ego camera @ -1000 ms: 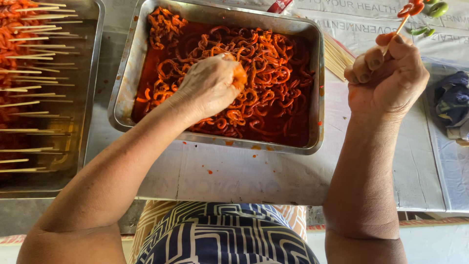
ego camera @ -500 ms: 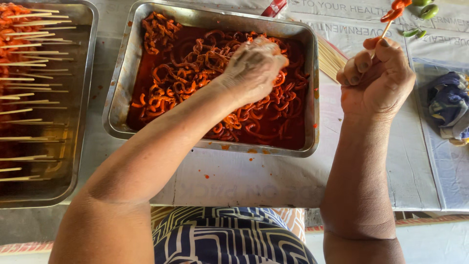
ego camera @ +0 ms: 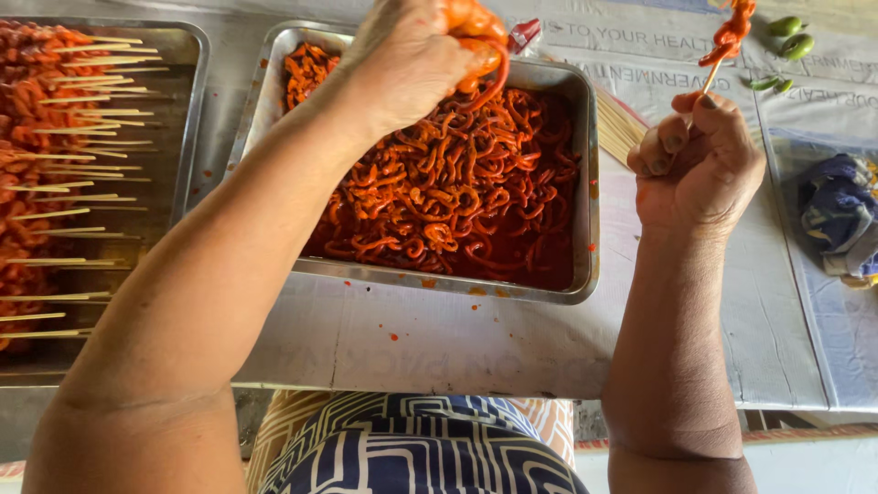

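Your left hand (ego camera: 412,55) has lifted off the marinated strips and now hangs above the far rim of the metal tray (ego camera: 585,229), fingers closed, pinching a dangling orange strip (ego camera: 480,50). Nearest you, a bare band of paper-covered table (ego camera: 439,338) lies between your lap and the tray's front edge. Your right hand (ego camera: 700,165), beyond the tray's right rim, grips a bamboo skewer (ego camera: 712,78) upright, a red piece threaded on top. The tray of finished skewers (ego camera: 64,183) lies left; green chillies (ego camera: 786,37) lie far right.
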